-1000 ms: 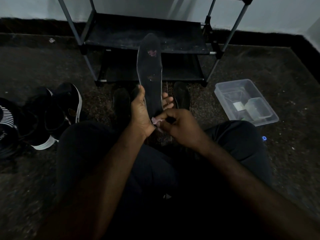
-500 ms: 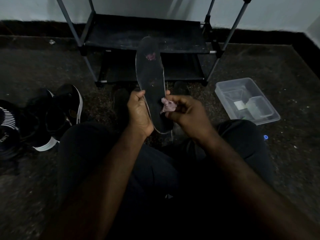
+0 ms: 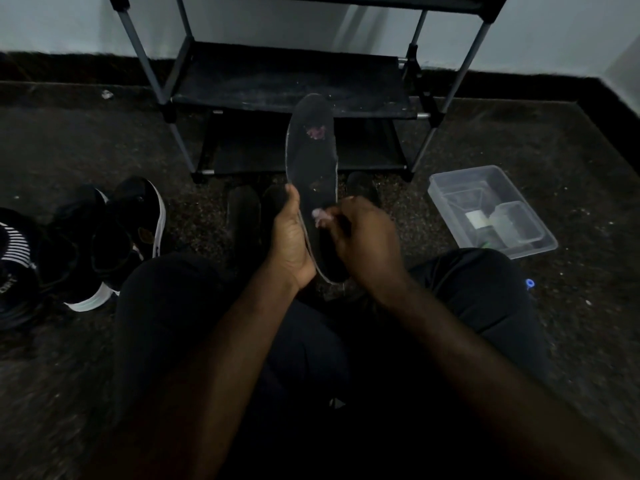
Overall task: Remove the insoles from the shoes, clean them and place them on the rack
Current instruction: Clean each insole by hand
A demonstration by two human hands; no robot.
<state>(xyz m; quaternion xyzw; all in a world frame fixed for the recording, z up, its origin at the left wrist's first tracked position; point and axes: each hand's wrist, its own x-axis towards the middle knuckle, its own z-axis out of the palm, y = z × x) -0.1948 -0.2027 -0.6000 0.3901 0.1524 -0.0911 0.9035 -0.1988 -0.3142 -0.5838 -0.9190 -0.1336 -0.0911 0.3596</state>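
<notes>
Our left hand (image 3: 291,244) grips the insole (image 3: 311,161) by its heel, upright before the front edge of the rack (image 3: 259,77), while our right hand (image 3: 367,244) pinches a small wipe (image 3: 320,216) against it, so we should rub firmly toward the stained toe.

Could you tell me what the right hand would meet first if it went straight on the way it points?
The right hand, pinching a pale wipe, points leftward at the insole; it would probably meet that first.
</notes>
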